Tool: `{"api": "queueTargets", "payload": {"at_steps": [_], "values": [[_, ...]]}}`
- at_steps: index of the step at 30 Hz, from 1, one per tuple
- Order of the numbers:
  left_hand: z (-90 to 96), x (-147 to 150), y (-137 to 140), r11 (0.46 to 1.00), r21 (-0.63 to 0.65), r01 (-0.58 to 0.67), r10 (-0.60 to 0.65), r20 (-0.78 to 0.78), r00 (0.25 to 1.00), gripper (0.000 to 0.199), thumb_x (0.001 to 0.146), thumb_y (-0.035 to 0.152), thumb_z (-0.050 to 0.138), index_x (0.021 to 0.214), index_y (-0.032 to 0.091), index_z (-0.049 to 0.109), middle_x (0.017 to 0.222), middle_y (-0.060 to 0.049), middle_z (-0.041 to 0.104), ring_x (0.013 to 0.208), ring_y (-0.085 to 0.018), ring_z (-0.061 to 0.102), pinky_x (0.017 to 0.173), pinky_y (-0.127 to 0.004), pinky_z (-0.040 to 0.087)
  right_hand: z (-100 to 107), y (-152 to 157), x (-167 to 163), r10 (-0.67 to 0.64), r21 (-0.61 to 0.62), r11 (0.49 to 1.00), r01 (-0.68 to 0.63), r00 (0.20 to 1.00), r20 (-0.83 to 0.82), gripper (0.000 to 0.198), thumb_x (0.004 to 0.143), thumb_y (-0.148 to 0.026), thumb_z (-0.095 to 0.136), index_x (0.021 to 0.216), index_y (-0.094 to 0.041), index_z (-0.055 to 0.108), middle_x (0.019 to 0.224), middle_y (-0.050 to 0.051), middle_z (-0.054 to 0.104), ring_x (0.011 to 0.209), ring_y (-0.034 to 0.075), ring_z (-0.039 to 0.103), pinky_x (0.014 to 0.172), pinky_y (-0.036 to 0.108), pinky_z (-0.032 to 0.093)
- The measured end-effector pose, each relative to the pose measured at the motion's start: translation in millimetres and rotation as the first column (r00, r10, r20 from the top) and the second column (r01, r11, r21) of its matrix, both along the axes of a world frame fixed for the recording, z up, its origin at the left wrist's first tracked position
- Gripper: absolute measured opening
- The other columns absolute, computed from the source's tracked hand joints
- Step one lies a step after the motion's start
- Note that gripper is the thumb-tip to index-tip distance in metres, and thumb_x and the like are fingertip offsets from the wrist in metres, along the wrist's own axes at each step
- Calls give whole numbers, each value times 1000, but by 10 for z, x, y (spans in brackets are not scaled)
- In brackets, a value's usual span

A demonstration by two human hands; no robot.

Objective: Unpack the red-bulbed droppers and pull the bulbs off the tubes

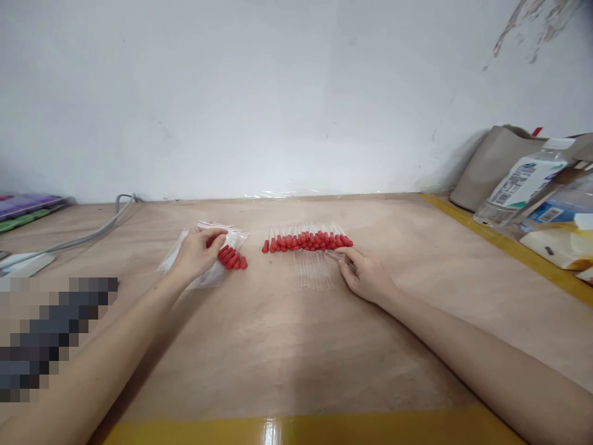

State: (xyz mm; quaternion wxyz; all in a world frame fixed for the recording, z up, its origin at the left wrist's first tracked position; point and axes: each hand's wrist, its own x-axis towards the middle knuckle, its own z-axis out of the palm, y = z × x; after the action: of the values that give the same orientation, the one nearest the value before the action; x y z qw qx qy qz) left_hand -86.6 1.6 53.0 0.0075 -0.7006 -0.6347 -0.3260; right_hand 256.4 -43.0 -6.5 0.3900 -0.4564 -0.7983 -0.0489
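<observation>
Bare glass dropper tubes point(314, 272) lie side by side in the middle of the table. Just beyond them is a dense row of droppers with red rubber bulbs point(308, 241), their clear stems pointing toward the wall. My right hand point(368, 275) is closed on a thin clear dropper tube point(341, 256) at the row's right end. Over on the left, several loose red rubber bulbs point(231, 256) rest on a clear zip bag point(208, 278). My left hand point(199, 247) is above the bag with its fingers pinched together beside these bulbs; whatever they hold is hidden.
A clear plastic bottle point(523, 182) leans at the right by a grey-brown container point(482, 164) and soft packages. Yellow tape point(509, 241) runs along the right side and the front edge. A grey cable point(92, 237) and purple folders point(30, 207) lie at left.
</observation>
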Motion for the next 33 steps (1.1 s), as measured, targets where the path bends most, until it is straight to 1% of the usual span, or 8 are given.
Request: {"api": "queueTargets", "payload": {"at_steps": [5, 9, 13, 17, 21, 25, 29, 33], "values": [[-94, -147, 73, 993, -105, -55, 68, 120, 990, 41, 70, 45, 51, 100, 17, 62, 72, -2, 60, 65, -16, 55, 62, -27, 44, 43, -35, -82, 1, -38, 999, -1, 1000, 20, 14, 82, -19, 42, 82, -18, 56, 73, 6, 60, 70, 18, 56, 66, 31, 43], [-134, -118, 80, 993, -117, -21, 35, 116, 993, 45, 70, 46, 52, 102, 16, 60, 78, -4, 64, 70, -17, 58, 68, -28, 45, 32, -48, -129, 44, -9, 999, -43, 997, 56, 16, 82, -20, 43, 88, -18, 58, 82, 7, 63, 78, 19, 57, 74, 32, 42], [-135, -139, 98, 996, -90, -27, 39, 129, 991, 37, 77, 44, 45, 94, 17, 62, 88, -5, 66, 79, -19, 59, 73, -30, 45, 42, -90, -141, 49, -23, 999, -47, 994, 94, 18, 83, -26, 47, 94, -19, 59, 87, 6, 65, 84, 19, 57, 78, 34, 40], [-108, -95, 35, 998, 23, -62, 61, 25, 998, 31, 80, 42, 43, 89, 19, 62, 90, -5, 64, 78, -21, 57, 72, -33, 44, 70, -124, -146, 41, -27, 999, -38, 991, 126, 25, 81, -37, 51, 96, -19, 60, 91, 7, 65, 87, 21, 57, 79, 35, 39], [-93, 143, -58, 987, 134, 89, -57, -226, 972, 28, 78, 40, 47, 86, 19, 63, 91, -6, 61, 92, -23, 52, 83, -36, 39, 97, -142, -148, 54, -26, 998, -51, 989, 140, 33, 81, -43, 51, 101, -19, 59, 98, 8, 65, 90, 21, 57, 81, 36, 39], [-104, 427, -51, 987, 15, 161, -138, -437, 889, 31, 77, 46, 48, 87, 20, 62, 99, -10, 56, 99, -28, 46, 83, -42, 36, 112, -163, -123, 66, -46, 997, -60, 988, 140, 37, 82, -43, 49, 110, -20, 55, 101, 8, 64, 94, 22, 56, 83, 37, 38], [-101, 582, 56, 985, -117, 126, -165, -446, 880, 33, 74, 50, 50, 80, 21, 64, 102, -11, 55, 103, -31, 42, 83, -45, 33, 100, -175, -88, 55, -70, 997, -44, 985, 161, 39, 82, -41, 49, 113, -18, 54, 90, 7, 66, 89, 22, 56, 82, 38, 37], [-85, 631, 151, 977, -175, 121, -185, -419, 889, 28, 73, 46, 52, 73, 21, 65, 100, -11, 56, 102, -31, 42, 82, -47, 31, 76, -165, -91, -3, -54, 998, 10, 991, 132, 26, 81, -31, 50, 103, -18, 59, 83, 5, 66, 82, 20, 56, 77, 35, 37]]}}
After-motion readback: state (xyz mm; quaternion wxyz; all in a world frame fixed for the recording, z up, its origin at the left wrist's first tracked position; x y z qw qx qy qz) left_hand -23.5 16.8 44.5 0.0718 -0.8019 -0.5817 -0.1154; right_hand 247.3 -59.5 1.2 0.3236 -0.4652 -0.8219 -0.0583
